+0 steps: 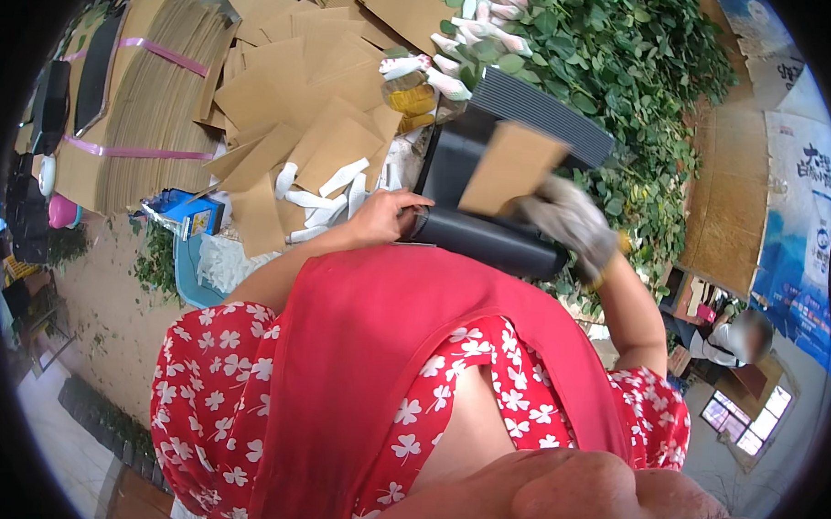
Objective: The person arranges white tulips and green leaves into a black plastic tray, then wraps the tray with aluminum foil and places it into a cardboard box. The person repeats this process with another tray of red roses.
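Note:
My right hand point(571, 221), in a grey-white work glove, holds a small flat piece of brown cardboard point(515, 168) above a black work surface point(456, 160). Motion smears the glove and the cardboard. My bare left hand point(385, 216) lies at the left end of the thick rounded black front edge point(498, 242). Its fingers are bent together there, and whatever lies between them is hidden. White folded paper-like sleeves point(331, 202) are heaped just left of it. Behind the black surface rests a ribbed dark grey panel point(544, 113).
Loose cardboard sheets point(298, 77) spread at the upper left, beside a strapped cardboard stack point(151, 95). Leafy green stems point(614, 74) pile at the upper right, near white-wrapped bundles point(492, 29). A tape roll point(412, 99) stands behind. A blue tub point(191, 275) sits left; another person point(728, 339) is far right.

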A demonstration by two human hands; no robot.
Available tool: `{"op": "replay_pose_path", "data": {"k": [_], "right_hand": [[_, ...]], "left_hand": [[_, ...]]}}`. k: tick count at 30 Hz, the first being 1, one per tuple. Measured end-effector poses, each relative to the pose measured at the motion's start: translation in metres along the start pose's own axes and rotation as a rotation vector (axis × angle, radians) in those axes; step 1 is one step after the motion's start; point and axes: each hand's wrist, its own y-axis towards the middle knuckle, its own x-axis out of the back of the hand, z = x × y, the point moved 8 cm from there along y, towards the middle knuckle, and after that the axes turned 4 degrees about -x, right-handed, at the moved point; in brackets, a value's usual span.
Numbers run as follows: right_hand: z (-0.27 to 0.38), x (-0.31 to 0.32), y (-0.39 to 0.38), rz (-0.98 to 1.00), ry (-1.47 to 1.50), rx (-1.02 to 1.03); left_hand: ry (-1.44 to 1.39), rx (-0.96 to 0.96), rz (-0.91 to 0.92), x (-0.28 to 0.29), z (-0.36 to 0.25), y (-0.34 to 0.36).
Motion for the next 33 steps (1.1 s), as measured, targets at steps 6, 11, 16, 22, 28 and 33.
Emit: {"op": "replay_pose_path", "data": {"k": [6,11,16,22,28,33], "right_hand": [[-0.035,-0.064,0.024,0.503,0.404,-0.503],[-0.021,-0.064,0.03,0.525,0.258,-0.549],[-0.033,-0.084,0.043,0.539,0.116,-0.341],[-0.027,-0.086,0.052,0.562,-0.081,-0.2],[-0.01,-0.076,0.054,0.591,-0.594,-0.114],[-0.009,-0.077,0.092,0.275,-0.555,0.004]], "left_hand": [[0.073,-0.113,0.133,0.001,0.001,0.003],[0.245,-0.082,0.4,0.004,-0.009,0.007],[0.34,0.057,0.664,0.003,-0.012,0.018],[0.486,-0.364,0.435,0.011,-0.068,0.079],[0.616,-0.362,0.444,-0.016,-0.058,0.107],[0.701,-0.314,0.531,-0.024,-0.038,0.111]]}}
